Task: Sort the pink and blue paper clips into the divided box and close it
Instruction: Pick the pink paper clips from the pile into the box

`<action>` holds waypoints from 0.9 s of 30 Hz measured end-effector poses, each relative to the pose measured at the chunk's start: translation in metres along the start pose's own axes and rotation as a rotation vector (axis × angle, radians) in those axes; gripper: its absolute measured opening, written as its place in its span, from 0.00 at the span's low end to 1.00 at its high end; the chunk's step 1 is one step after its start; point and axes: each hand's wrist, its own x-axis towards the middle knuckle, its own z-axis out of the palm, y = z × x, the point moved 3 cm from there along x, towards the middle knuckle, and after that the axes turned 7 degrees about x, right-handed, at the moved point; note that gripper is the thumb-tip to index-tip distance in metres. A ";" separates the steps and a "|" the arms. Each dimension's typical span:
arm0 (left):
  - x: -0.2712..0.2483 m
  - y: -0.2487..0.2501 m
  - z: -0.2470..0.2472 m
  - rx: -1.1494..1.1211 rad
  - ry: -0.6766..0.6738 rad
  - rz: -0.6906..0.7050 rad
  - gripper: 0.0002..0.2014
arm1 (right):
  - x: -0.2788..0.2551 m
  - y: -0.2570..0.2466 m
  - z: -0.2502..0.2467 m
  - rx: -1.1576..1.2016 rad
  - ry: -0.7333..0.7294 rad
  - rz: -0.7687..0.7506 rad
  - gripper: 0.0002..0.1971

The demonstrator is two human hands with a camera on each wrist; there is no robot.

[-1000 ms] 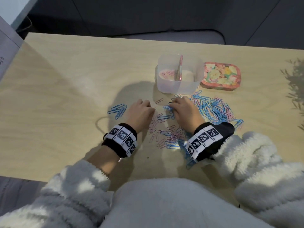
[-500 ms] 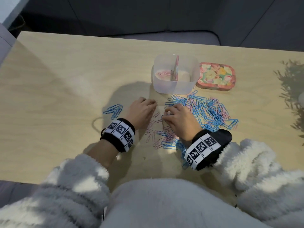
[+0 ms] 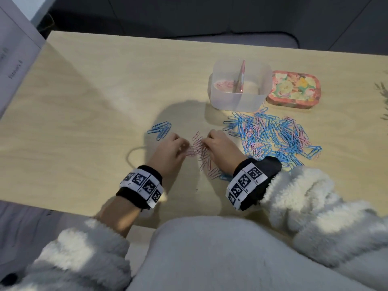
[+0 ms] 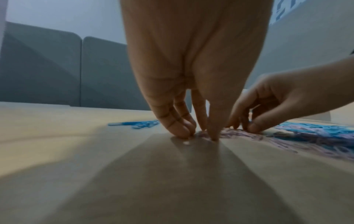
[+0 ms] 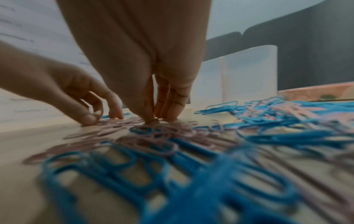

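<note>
Left hand (image 3: 170,150): palm down on the table (image 3: 84,114), fingers bent, tips set on the wood at the left edge of the pink clips (image 3: 199,150). The left wrist view shows the fingertips (image 4: 180,130) bunched together and touching the surface; whether a clip is pinched between them cannot be told.
Right hand (image 3: 222,148): palm down, fingers curled, tips (image 5: 149,119) resting among the same pink clips from the right side. A firm grasp on any clip cannot be told.
Pink clips: a small cluster lying flat between the two hands and trailing back toward the right wrist.
Mixed pile (image 3: 273,135): blue and pink clips tangled together, just right of the right hand, in front of the box.
Blue clips (image 3: 160,129): a small separate group, beyond and just left of the left hand, apart from its fingers.
Divided box (image 3: 218,95): translucent, open, upright; pink clips lie in its left compartment.
Lid (image 3: 294,89): floral, flat on the table, touching or just beside the box's right wall.
</note>
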 end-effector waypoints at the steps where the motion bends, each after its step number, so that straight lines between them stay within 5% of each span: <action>1: 0.002 0.005 0.004 -0.019 0.013 0.000 0.11 | -0.001 -0.004 0.001 0.027 -0.005 -0.012 0.13; 5: 0.006 0.013 0.005 -0.009 0.052 -0.016 0.16 | -0.007 0.002 -0.016 0.153 0.044 0.002 0.18; 9: 0.000 0.011 0.007 0.039 0.016 -0.004 0.48 | -0.008 0.008 -0.020 -0.133 -0.177 -0.067 0.49; 11: 0.001 0.014 0.014 0.104 -0.039 -0.022 0.54 | -0.002 0.006 -0.016 -0.207 -0.190 -0.072 0.54; 19: 0.023 0.011 -0.003 0.013 -0.041 -0.011 0.15 | 0.025 -0.007 -0.021 0.068 -0.150 -0.057 0.16; 27: 0.029 0.015 0.000 0.081 -0.067 0.020 0.07 | 0.024 -0.009 -0.014 -0.039 -0.133 -0.087 0.13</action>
